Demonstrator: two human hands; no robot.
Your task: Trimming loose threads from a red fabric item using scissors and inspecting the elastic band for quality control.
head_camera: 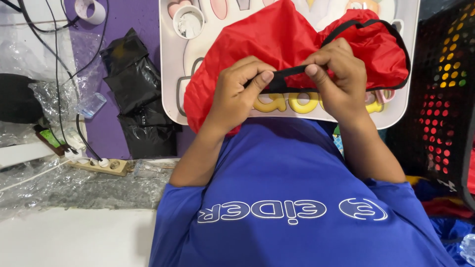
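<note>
A red fabric bag (277,39) with black edging lies bunched on a white lap tray (170,89). My left hand (237,89) pinches a black strap (289,71) of the bag between thumb and fingers. My right hand (336,74) grips the same strap a little to the right, fingers curled over it. Both hands meet over the tray's near edge, above my blue shirt (297,198).
Black plastic bags (141,94) lie on a purple mat left of the tray. A power strip (99,165) with cables and crumpled clear plastic (49,183) sit at the left. A black perforated crate (443,99) stands at the right. A tape roll (91,10) lies at the top left.
</note>
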